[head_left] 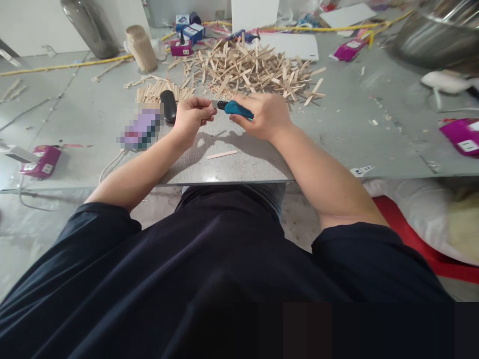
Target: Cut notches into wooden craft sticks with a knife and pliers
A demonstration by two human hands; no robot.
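My right hand (266, 113) is wrapped round a blue utility knife (239, 109), its blade end pointing left. Just beside the blade, my left hand (192, 114) is closed in a pinch; whatever lies between its fingertips is too small to make out. Both hands are held above the grey table (258, 167). Below them a single flat wooden stick (222, 154) lies on the tabletop. Beyond the hands spreads a big loose heap of wooden sticks (254, 65), with small wood shavings (224, 90) at its near edge.
Left of my left hand are a black oblong case (169, 107), a blurred-out purple device (142, 127) and a row of sticks (149, 92). A jar (141, 49) stands farther back. Purple boxes (346, 49) and a large metal bowl (437, 37) are to the right.
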